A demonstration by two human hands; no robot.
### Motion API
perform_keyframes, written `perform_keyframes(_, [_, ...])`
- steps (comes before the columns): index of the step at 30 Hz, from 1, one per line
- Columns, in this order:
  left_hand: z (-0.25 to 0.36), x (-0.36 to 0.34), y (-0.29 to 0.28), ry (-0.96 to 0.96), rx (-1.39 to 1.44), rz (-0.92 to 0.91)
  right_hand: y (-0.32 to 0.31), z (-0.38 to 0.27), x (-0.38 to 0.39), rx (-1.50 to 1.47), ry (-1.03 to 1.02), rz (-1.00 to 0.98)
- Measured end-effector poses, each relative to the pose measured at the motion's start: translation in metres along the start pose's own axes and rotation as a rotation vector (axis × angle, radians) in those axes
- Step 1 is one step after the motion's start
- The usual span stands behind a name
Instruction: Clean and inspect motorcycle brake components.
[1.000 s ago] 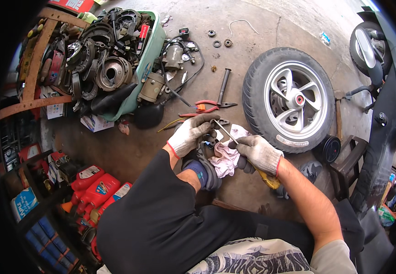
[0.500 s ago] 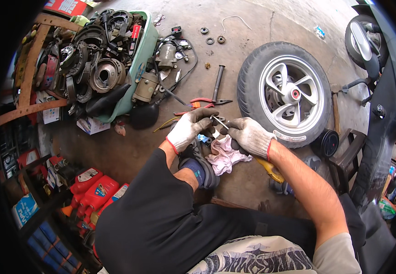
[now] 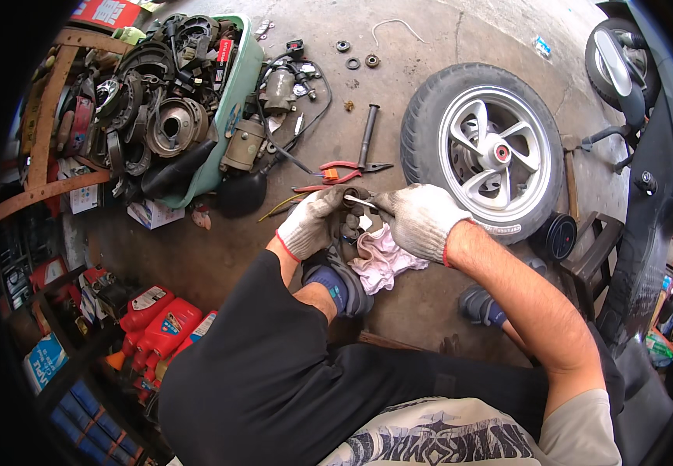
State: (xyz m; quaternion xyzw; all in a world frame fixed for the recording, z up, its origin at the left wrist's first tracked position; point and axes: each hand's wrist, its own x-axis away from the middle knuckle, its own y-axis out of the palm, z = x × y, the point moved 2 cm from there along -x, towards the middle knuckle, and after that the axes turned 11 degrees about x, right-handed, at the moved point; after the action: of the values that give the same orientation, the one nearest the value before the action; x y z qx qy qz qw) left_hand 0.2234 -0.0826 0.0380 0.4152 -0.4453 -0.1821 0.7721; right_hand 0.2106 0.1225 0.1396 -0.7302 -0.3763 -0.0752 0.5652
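Observation:
My left hand, in a pale knit glove with dark fingertips and a red cuff, is closed on a small dark round metal part. My right hand, gloved alike, grips a tool with a slim metal shaft; its handle is hidden behind the hand. The shaft's tip touches or overlaps the round part. Just below both hands a pink cloth lies crumpled on the floor beside my foot. Red-handled pliers and a long dark bolt lie beyond them.
A wheel with tyre lies flat at the right, near a dark stool and a scooter body. At the left stand a green bin of used parts and red bottles. Small rings dot the far floor.
My right hand has moved slightly up and left and turned, bringing the shaft flatter. The yellow handle seen below it before is now out of sight. My left hand has barely shifted.

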Motion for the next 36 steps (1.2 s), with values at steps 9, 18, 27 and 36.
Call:
perform_keyframes(9, [-0.006, -0.004, -0.005, -0.056, 0.119, 0.105, 0.009, 0.008, 0.006, 0.142, -0.009, 0.136])
perform_keyframes(18, [-0.005, 0.000, 0.007, -0.078, 0.074, 0.094, 0.007, 0.003, 0.000, 0.273, -0.016, 0.113])
perform_keyframes(27, [0.003, -0.001, 0.009, 0.003, -0.024, 0.158, 0.001, 0.002, -0.004, 0.256, 0.017, 0.073])
perform_keyframes(36, [0.004, -0.005, 0.006, 0.017, -0.256, 0.121, 0.019, 0.002, -0.008, 0.335, -0.027, -0.046])
